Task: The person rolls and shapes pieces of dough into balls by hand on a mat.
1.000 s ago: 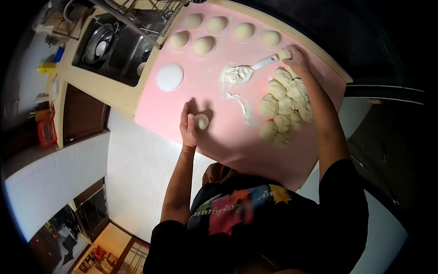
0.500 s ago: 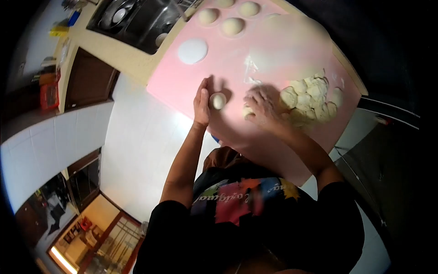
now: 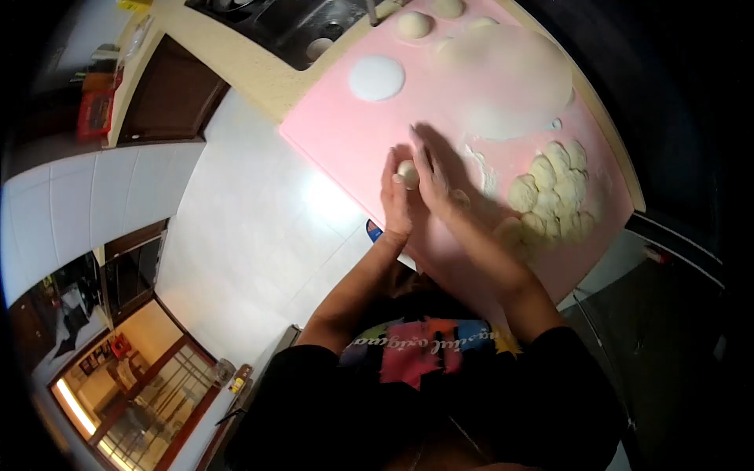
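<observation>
Between my two palms a small dough ball (image 3: 408, 174) stands on the pink mat (image 3: 353, 149). My left hand (image 3: 395, 196) touches its left side with the fingers straight. On its other side my right hand (image 3: 430, 174) is held upright, fingers stretched out and pointing away from me. Partly behind my right wrist lies another dough piece (image 3: 460, 198). A heap of dough pieces (image 3: 548, 192) rests on the right of the mat, near a streak of flour (image 3: 483, 171).
A white round disc (image 3: 376, 78) lies on the mat's far left part. Smooth dough balls (image 3: 414, 25) sit at the far edge, beside the metal sink (image 3: 294, 31). A pale blur covers the mat's upper right. Cabinets (image 3: 171, 90) stand at the left.
My right hand first brought a dough piece from the heap's far side, then let it go and moved left beside the ball at my left hand. The view has shifted too.
</observation>
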Demonstrator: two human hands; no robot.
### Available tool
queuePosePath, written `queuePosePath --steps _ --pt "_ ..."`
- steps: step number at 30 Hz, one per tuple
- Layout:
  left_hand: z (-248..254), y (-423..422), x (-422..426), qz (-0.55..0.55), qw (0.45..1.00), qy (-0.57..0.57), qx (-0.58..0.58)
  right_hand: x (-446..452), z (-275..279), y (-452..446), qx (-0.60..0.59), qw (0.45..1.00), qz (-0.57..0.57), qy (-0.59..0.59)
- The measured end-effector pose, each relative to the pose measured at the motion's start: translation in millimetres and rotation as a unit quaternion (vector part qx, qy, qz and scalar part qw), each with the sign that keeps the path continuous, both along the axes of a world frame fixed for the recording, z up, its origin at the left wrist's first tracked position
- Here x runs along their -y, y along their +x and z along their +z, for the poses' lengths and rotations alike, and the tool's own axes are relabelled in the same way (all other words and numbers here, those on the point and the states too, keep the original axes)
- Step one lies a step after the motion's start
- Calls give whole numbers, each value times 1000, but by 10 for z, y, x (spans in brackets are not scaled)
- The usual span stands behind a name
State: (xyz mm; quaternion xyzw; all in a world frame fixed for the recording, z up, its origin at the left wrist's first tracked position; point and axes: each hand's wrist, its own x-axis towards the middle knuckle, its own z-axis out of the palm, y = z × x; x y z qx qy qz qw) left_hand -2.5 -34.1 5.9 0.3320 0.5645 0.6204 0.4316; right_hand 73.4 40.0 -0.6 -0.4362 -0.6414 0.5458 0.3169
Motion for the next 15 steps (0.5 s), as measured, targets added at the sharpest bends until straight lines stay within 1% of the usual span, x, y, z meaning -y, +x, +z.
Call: queuePosePath --steps 1,2,3,4,5,6,8,9,10,11,12,13,14,15 --pt "36 -31 -104 -2 1000 -5 -10 154 0 -25 -5 1000 -15 1" --pt "54 -70 -192 -2 1000 -7 -20 334 -78 -18 -29 999 -17 32" --pt "60 -141 -267 -1 1000 -8 -27 412 -33 -33 -29 999 -12 34" --pt "83 -236 -313 5 999 -2 -32 491 122 -90 -146 984 -74 -65" --pt "55 -326 -348 11 999 3 -38 540 222 -110 -258 943 -135 -164" --pt "15 -391 -379 19 999 12 -49 556 311 -130 -361 875 -191 -260" --pt "-110 -434 -219 45 997 14 -61 427 274 -145 -449 785 -238 -354" --pt "-164 -435 -128 63 995 16 -74 157 168 -133 -282 913 -195 -220" --pt "-186 -434 -79 65 994 25 -79 -122 63 -152 -98 983 -139 -70" --pt "-154 -452 -86 69 994 25 -79 -406 41 -221 -32 992 -120 -31" --pt "-81 -488 -92 55 996 1 -73 -693 60 -327 33 994 -101 7" --pt "-35 -518 -88 40 997 -22 -69 -970 62 -440 109 988 -82 68" --pt "-43 -507 -101 41 996 -21 -70 -1213 86 -531 183 972 -65 132" --pt "-75 -481 -127 64 998 -12 -7 -1365 153 -629 182 972 -65 134"
